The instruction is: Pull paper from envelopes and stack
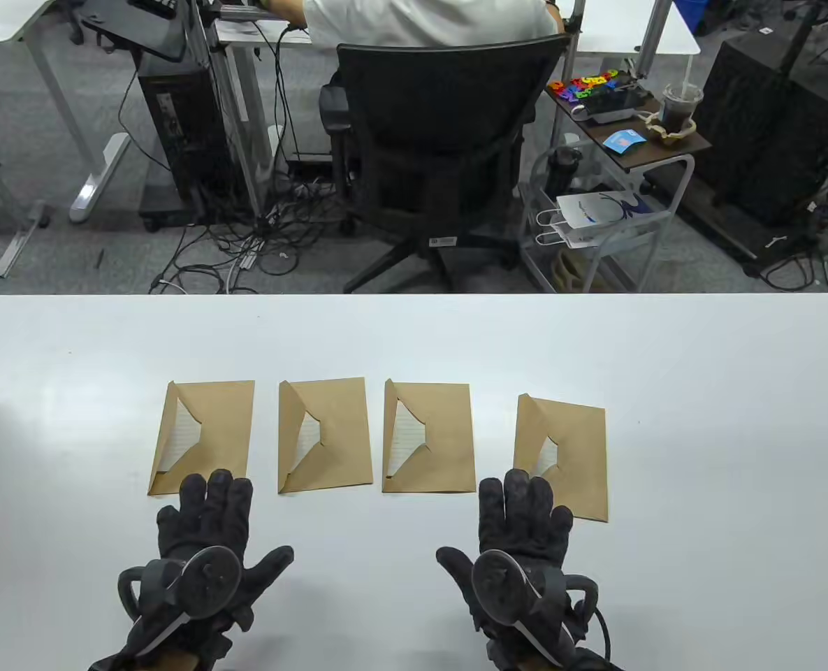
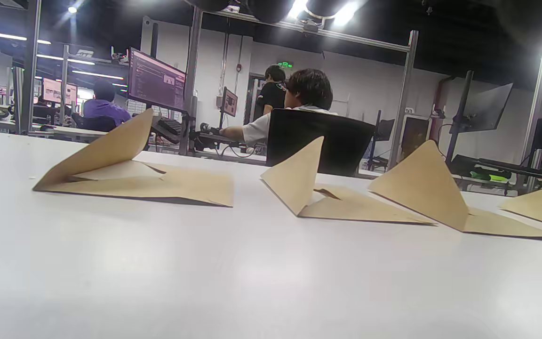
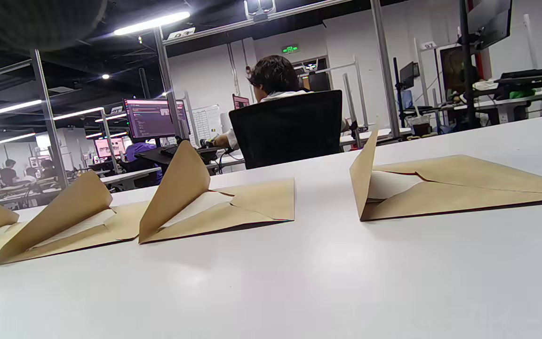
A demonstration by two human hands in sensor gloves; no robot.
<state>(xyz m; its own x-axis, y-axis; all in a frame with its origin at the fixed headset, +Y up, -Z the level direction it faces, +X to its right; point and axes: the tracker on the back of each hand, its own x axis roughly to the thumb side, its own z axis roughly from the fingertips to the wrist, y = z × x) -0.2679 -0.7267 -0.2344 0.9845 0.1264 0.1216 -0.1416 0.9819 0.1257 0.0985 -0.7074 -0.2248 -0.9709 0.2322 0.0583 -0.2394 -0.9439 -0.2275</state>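
Note:
Several brown envelopes lie in a row on the white table [image 1: 414,335], flaps open on their left sides, lined paper showing inside. The leftmost envelope [image 1: 204,437] [image 2: 158,181] is just beyond my left hand [image 1: 207,552], whose flat, spread fingertips reach its near edge. The rightmost envelope [image 1: 564,454] [image 3: 445,188] lies beyond my right hand [image 1: 522,559], also flat and empty, fingertips at its near-left corner. Two more envelopes [image 1: 324,433] [image 1: 429,435] lie between them. In both wrist views the flaps stand up.
Beyond the table's far edge a person sits in a black office chair [image 1: 441,154]. A small cart [image 1: 623,147] with a cup and toys stands at the right. White tabletop stretches on all sides of the envelopes.

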